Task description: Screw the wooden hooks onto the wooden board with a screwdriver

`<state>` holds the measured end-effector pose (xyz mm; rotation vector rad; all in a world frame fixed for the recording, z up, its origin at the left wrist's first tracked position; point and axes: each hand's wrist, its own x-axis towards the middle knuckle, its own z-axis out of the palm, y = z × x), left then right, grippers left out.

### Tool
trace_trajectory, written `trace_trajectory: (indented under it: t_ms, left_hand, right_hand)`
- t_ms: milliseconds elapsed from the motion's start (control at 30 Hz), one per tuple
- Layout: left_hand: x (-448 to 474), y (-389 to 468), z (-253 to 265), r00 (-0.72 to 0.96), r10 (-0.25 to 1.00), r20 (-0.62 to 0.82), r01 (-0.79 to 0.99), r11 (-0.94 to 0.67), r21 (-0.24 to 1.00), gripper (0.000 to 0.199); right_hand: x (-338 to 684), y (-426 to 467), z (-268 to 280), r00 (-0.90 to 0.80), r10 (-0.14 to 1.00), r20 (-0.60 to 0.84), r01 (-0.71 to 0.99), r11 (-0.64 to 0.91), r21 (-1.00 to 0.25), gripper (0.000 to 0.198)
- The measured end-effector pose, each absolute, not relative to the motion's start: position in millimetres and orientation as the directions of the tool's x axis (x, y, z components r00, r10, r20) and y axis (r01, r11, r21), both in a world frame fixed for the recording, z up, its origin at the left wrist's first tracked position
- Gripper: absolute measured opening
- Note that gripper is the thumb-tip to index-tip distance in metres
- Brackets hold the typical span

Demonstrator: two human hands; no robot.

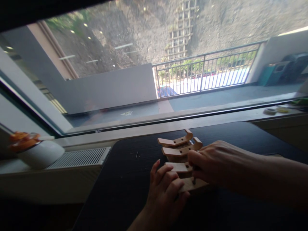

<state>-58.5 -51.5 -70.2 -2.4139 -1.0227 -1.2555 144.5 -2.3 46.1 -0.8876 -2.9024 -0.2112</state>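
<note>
A pale wooden rack of several curved hooks (180, 151) lies on the dark table in front of me. Each hook is a bent strip with dark screw holes and an upturned end. My left hand (166, 187) is closed over the left ends of the nearer strips, steadying them. My right hand (207, 163) is in a fist above the rack's right side. Below it, the tip of a small dark metal tool (193, 180) meets the nearest strip. The fist hides the rest of that tool, so its kind is unclear.
A few loose screws (137, 154) lie on the black table (113, 184), left of the rack. A white pot (39, 154) with something orange stands at the left by a radiator grille (80, 158). Rolls of tape (269, 111) sit on the windowsill, behind which is a large window.
</note>
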Motion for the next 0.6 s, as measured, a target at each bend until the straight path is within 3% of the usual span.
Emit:
trace_trajectory:
  t_ms: [133, 400, 600]
  left_hand:
    - [-58.0, -50.7, -71.0, 0.388, 0.457, 0.800, 0.665, -0.740, 0.101, 0.010]
    - [-57.6, -51.4, -71.9, 0.382, 0.458, 0.803, 0.657, -0.745, 0.112, 0.008]
    - [-57.4, -49.4, -78.2, 0.361, 0.455, 0.814, 0.653, -0.746, 0.128, 0.010]
  right_hand:
    - [140.5, -1.5, 48.2, -0.785, 0.603, 0.144, 0.620, 0.772, 0.143, 0.014]
    - [158.9, -3.8, 62.0, -0.735, 0.628, 0.255, 0.635, 0.770, -0.063, 0.017]
    - [160.3, -6.2, 53.5, -0.788, 0.565, 0.246, 0.544, 0.825, -0.153, 0.013]
